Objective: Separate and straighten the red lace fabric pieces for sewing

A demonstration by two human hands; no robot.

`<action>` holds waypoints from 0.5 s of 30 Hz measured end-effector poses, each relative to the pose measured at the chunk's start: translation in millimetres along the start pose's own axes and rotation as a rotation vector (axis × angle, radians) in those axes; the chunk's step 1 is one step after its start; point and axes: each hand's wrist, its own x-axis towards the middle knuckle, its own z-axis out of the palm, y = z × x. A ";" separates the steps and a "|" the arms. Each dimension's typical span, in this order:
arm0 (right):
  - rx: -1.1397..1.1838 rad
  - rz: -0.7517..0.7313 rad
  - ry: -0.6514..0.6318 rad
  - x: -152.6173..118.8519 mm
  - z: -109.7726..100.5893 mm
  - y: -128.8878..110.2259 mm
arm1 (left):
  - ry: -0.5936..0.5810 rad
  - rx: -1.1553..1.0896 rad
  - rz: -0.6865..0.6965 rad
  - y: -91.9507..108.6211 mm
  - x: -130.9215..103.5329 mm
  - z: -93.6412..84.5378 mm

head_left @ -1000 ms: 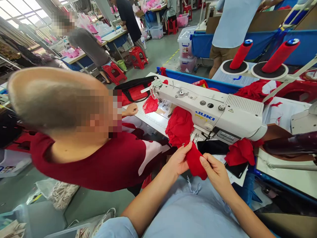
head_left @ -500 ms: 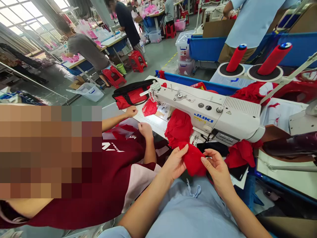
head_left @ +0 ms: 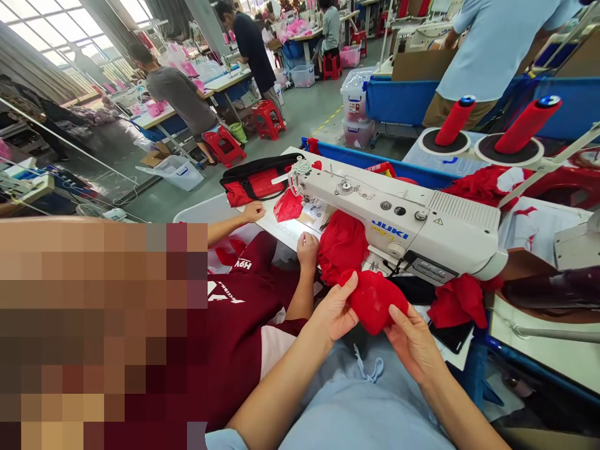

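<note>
By the table edge (head_left: 281, 232), left fingers (head_left: 349, 285), right fingers (head_left: 397, 314) tight on opposite edges of red cloth (head_left: 375, 300).

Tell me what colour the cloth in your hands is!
The held cloth is red; it shows best in the head view.

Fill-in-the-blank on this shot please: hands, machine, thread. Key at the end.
1. The left hand and right hand both grip a cloth coloured ____.
2. The brand lettering on the sewing machine reads ____.
3. The thread stand holds ____ big thread cones.

Missing words: red; JUKI; two.
</note>
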 end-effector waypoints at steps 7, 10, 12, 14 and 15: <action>0.097 0.055 -0.104 -7.7 -11.7 -0.2 | 0.033 -0.014 0.027 -10.3 1.7 2.4; 0.121 0.074 -0.074 -8.8 -12.5 -3.3 | 0.029 0.023 0.039 -17.9 1.6 5.7; 0.106 0.081 -0.001 -9.3 -11.5 -6.6 | 0.048 0.035 0.038 -22.8 2.0 6.8; 0.099 0.069 0.051 -9.0 -10.8 -10.1 | 0.079 0.037 0.044 -26.1 2.4 6.8; 0.101 0.048 0.061 -8.7 -10.8 -11.7 | 0.096 0.045 0.049 -27.3 2.0 7.0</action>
